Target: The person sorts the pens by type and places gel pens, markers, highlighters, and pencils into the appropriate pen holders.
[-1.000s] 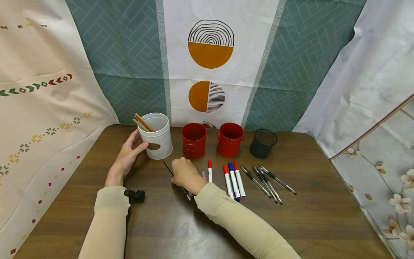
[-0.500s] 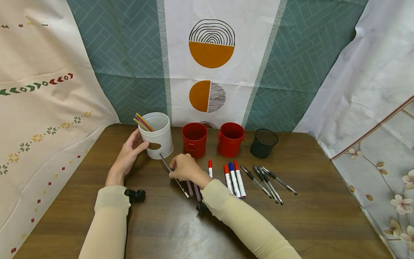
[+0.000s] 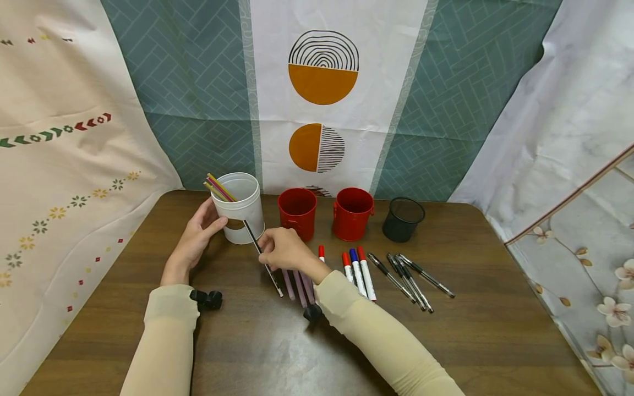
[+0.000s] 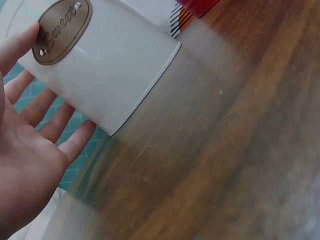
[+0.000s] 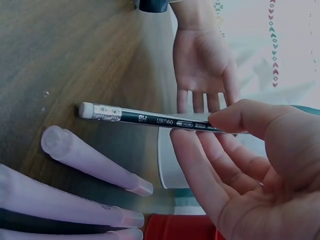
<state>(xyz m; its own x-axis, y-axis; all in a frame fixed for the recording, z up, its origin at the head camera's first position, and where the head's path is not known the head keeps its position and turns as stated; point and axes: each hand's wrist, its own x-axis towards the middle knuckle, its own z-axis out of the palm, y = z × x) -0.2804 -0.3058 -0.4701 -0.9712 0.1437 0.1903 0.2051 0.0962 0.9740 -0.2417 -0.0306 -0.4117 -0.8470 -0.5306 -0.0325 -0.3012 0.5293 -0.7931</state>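
Note:
My left hand (image 3: 193, 239) holds the side of a white metal bucket (image 3: 250, 214), thumb by its brown oval label (image 4: 62, 30) and fingers spread along the wall. Several coloured pencils (image 3: 220, 187) lean inside this bucket against its left rim. With thumb and fingers, my right hand (image 3: 287, 249) pinches a black HB pencil (image 5: 145, 118) with a white eraser end. The pencil slants up toward the bucket, its far end overlapping the bucket's front in the head view. Below the right hand lie several pale purple highlighters (image 5: 95, 162), partly covered by hand and wrist in the head view.
Two red buckets (image 3: 297, 217) and a black mesh cup (image 3: 402, 225) stand in line to the right of the white one. Red and blue capped markers (image 3: 358, 272) and several black gel pens (image 3: 408, 283) lie in front. Patterned cloth (image 3: 198, 110) hangs behind the table.
My right hand has lifted the pencil from the table and moved it up and left toward the white bucket, uncovering the highlighters. The left hand has stayed on the bucket.

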